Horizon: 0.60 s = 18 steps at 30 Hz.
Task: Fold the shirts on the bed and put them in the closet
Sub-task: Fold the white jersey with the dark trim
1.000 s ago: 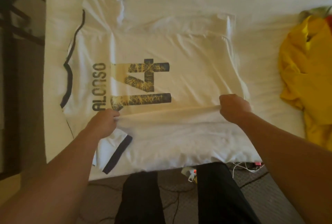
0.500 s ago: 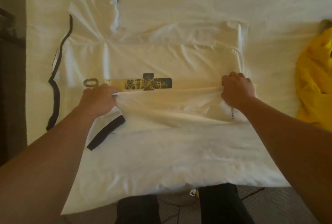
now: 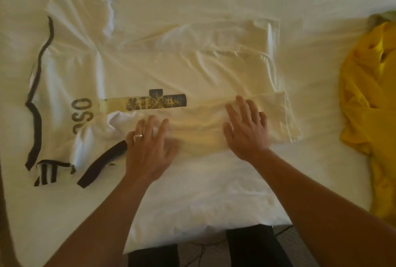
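A white jersey [image 3: 162,67] with dark trim lies spread on the bed, collar to the left. Its near side is folded over the back, so only a strip of the printed number and the letters "SO" show. My left hand [image 3: 150,144] lies flat on the folded flap near the sleeve's dark cuff, a ring on one finger. My right hand [image 3: 246,125] presses flat on the same flap further right, fingers spread. A crumpled yellow shirt [image 3: 370,99] lies at the bed's right side.
The bed [image 3: 214,191] is covered by a white sheet, with its near edge just in front of my legs. Dark floor with cables shows below the edge. The far half of the sheet holds only the jersey's upper sleeve.
Both hands carried the jersey's near edge up over the number, let go of the fabric, and now lie flat on the fold. The camera moved closer over the bed.
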{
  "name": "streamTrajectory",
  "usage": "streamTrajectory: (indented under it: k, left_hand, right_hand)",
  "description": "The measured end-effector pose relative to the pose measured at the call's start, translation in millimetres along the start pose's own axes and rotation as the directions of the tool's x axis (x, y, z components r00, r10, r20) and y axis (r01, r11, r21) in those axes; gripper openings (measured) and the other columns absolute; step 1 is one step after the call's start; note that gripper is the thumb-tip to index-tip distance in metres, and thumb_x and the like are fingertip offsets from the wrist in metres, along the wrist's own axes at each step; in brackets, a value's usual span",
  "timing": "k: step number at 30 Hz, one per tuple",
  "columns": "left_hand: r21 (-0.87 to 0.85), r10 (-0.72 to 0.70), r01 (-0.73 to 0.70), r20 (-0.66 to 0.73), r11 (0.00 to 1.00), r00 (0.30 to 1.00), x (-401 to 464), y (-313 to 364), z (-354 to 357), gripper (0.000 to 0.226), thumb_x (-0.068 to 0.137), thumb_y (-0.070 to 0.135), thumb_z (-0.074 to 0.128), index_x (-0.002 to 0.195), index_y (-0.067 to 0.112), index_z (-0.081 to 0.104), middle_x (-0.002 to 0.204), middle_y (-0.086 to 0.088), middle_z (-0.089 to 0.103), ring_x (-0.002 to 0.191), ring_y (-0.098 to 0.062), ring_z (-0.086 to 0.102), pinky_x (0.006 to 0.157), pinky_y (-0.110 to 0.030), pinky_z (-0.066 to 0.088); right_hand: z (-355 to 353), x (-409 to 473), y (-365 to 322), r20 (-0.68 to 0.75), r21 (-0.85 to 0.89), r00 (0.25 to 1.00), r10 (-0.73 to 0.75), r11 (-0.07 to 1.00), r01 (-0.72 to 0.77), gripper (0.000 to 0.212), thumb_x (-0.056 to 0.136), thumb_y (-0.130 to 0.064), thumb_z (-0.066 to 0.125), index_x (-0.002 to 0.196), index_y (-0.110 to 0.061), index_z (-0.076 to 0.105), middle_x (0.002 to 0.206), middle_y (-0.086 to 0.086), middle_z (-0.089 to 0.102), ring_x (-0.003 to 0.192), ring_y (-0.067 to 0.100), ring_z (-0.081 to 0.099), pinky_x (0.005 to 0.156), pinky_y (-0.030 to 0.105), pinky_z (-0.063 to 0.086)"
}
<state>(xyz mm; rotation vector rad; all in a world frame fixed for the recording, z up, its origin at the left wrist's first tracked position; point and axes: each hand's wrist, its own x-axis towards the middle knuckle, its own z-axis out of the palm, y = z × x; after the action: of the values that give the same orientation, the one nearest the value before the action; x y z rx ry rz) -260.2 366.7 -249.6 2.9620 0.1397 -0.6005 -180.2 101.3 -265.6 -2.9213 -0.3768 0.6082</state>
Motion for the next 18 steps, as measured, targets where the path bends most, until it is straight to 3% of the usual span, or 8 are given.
streamTrajectory:
  k: [3, 6, 8, 10, 13, 16, 18]
  left_hand:
    - [0.031, -0.06, 0.057, 0.079, 0.998, 0.995, 0.5, 6.3, 21.5, 0.08, 0.093, 0.067, 0.034, 0.16, 0.026, 0.025, 0.167, -0.016, 0.017, 0.149, -0.045, 0.021, 0.112, -0.063, 0.028]
    - [-0.004, -0.052, 0.052, 0.106, 0.999, 0.993, 3.5, 4.8, 27.9, 0.083, 0.091, 0.07, 0.031, 0.162, 0.031, 0.015, 0.17, -0.013, 0.005, 0.153, -0.044, 0.01, 0.117, -0.063, 0.02]
    - [-0.064, -0.064, 0.07, 0.097, 0.995, 0.993, 2.3, 4.8, 22.6, 0.082, 0.09, 0.068, 0.038, 0.161, 0.031, 0.019, 0.17, -0.01, 0.007, 0.154, -0.041, 0.01, 0.119, -0.061, 0.018]
    - [-0.115, -0.083, 0.086, 0.026, 0.99, 0.996, -2.2, 4.1, 12.3, 0.077, 0.088, 0.057, 0.046, 0.156, 0.024, 0.033, 0.166, -0.012, 0.024, 0.15, -0.039, 0.021, 0.116, -0.06, 0.024]
    - [-0.119, -0.172, 0.151, -0.19, 0.981, 0.967, -18.9, -6.5, -5.1, 0.064, 0.085, 0.04, 0.057, 0.143, 0.015, 0.048, 0.151, -0.015, 0.044, 0.135, -0.039, 0.038, 0.105, -0.058, 0.032]
    - [-0.164, -0.376, 0.34, -0.321, 0.926, 0.869, -45.2, -36.1, -10.0, 0.062, 0.08, 0.034, 0.067, 0.136, 0.016, 0.049, 0.146, -0.014, 0.047, 0.128, -0.039, 0.043, 0.099, -0.055, 0.033]
    - [-0.17, -0.462, 0.43, -0.283, 0.886, 0.84, -63.5, -65.4, -9.6, 0.07, 0.077, 0.039, 0.068, 0.139, 0.017, 0.045, 0.147, -0.015, 0.045, 0.129, -0.04, 0.042, 0.099, -0.057, 0.034]
  right_hand:
    - [18.0, -1.4, 37.0, 0.073, -0.019, 0.994, 0.086, 0.996, -0.085, 0.067, 0.1, -0.067, 0.019, 0.158, -0.044, -0.005, 0.168, 0.0, -0.018, 0.155, 0.032, -0.008, 0.121, 0.056, 0.003]
    - [20.2, 0.3, 57.6, 0.089, -0.056, 0.993, 0.074, 0.996, -0.069, 0.071, 0.096, -0.074, 0.014, 0.155, -0.047, -0.014, 0.166, 0.0, -0.023, 0.154, 0.03, -0.013, 0.122, 0.056, -0.001]
    - [17.1, 2.0, 55.5, 0.106, -0.065, 0.992, 0.072, 0.996, -0.066, 0.072, 0.097, -0.072, 0.016, 0.156, -0.045, -0.014, 0.166, 0.002, -0.023, 0.154, 0.03, -0.014, 0.122, 0.055, -0.001]
    - [12.0, 1.9, 43.6, 0.101, -0.052, 0.99, 0.098, 0.994, -0.093, 0.072, 0.099, -0.067, 0.021, 0.159, -0.039, -0.008, 0.167, 0.005, -0.021, 0.154, 0.032, -0.012, 0.122, 0.055, 0.001]
    - [0.1, -2.8, 8.8, 0.048, -0.047, 0.993, 0.108, 0.993, -0.105, 0.068, 0.1, -0.045, 0.041, 0.16, -0.025, 0.016, 0.169, 0.01, -0.006, 0.154, 0.035, -0.001, 0.119, 0.055, 0.013]
    - [-5.2, -4.6, -47.4, 0.029, -0.047, 0.998, -0.047, 0.998, 0.048, 0.063, 0.086, -0.022, 0.055, 0.147, -0.02, 0.038, 0.166, 0.011, 0.015, 0.15, 0.036, 0.016, 0.112, 0.054, 0.024]
    - [-0.7, -3.6, -95.6, 0.033, -0.009, 0.981, -0.191, 0.982, 0.191, 0.054, 0.082, -0.016, 0.058, 0.135, -0.016, 0.051, 0.157, 0.013, 0.033, 0.14, 0.037, 0.031, 0.106, 0.053, 0.032]
